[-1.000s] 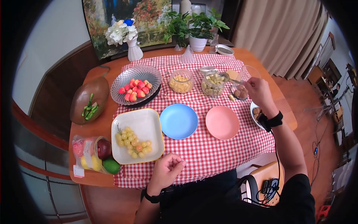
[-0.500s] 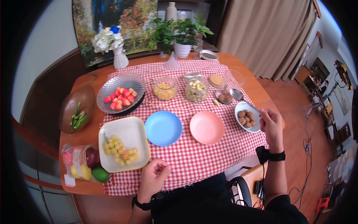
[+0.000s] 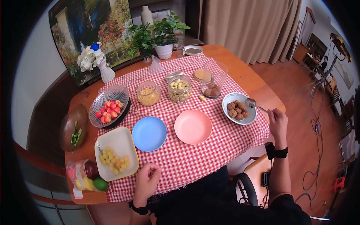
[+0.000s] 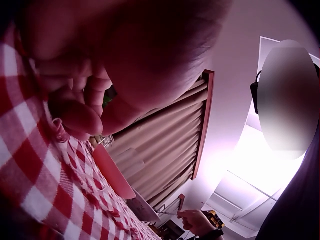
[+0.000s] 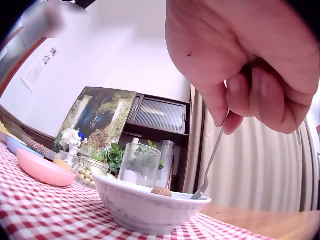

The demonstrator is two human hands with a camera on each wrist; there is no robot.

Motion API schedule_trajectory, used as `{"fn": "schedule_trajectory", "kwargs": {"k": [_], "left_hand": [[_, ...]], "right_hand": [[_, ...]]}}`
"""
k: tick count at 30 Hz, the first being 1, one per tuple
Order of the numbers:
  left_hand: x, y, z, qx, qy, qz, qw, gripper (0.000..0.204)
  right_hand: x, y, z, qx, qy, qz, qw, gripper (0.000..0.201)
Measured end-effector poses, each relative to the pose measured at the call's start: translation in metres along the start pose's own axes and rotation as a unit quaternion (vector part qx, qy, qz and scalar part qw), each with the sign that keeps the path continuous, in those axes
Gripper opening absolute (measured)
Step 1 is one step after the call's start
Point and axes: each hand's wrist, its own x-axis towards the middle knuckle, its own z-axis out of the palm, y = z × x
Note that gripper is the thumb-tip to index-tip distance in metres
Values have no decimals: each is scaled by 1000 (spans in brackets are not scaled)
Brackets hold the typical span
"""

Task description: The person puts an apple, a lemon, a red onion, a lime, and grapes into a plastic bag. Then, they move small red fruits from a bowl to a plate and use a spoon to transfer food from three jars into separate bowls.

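My right hand (image 3: 278, 127) pinches the handle of a metal spoon (image 5: 215, 156) between thumb and fingers. The spoon's head lies over the right rim of a white bowl (image 3: 245, 120) that holds several walnuts (image 3: 237, 110). In the right wrist view the spoon slants down to that rim. My left hand (image 3: 146, 182) rests on the checked cloth near the front edge, fingers loosely curled and holding nothing. Nearest to it are a white square dish (image 3: 100, 139) with grapes (image 3: 114, 159) and a blue plate (image 3: 149, 134).
A pink plate (image 3: 193, 126) lies mid-table. Behind it stand a jar of pale nuts (image 3: 179, 90), a jar of yellow bits (image 3: 149, 95) and a clear glass (image 3: 220, 75) with walnuts. A glass bowl (image 3: 98, 98) of red fruit and bagged fruit (image 3: 77, 174) are at left.
My right hand has brought the spoon from the jar of pale nuts, past the glass, back toward me to the walnut bowl. The head view has turned right. The left hand stays by the table edge.
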Motion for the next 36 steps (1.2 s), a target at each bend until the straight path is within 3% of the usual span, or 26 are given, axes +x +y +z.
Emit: {"fn": "schedule_trajectory", "kwargs": {"k": [3, 7, 10, 16, 23, 28, 36], "left_hand": [[-1, 6, -2, 10, -2, -31, 999, 8], [1, 17, -6, 4, -38, -83, 996, 8], [5, 18, -5, 16, -53, -143, 988, 11], [8, 10, -3, 25, -42, -156, 987, 13], [9, 16, -2, 22, -38, -170, 984, 13], [9, 11, -3, 16, -41, -153, 987, 13], [9, 19, -1, 6, -44, -155, 987, 9]], "right_hand": [[9, 12, 2, 4, -50, -37, 998, 30], [16, 28, 16, 84, -115, 20, 990, 33], [17, 32, 23, 253, -195, 193, 928, 30], [14, 50, 27, 375, -190, 247, 873, 27], [17, 50, 30, 378, -190, 238, 875, 26], [16, 59, 30, 432, -189, 262, 842, 26], [24, 49, 7, 424, -181, 254, 850, 25]]}}
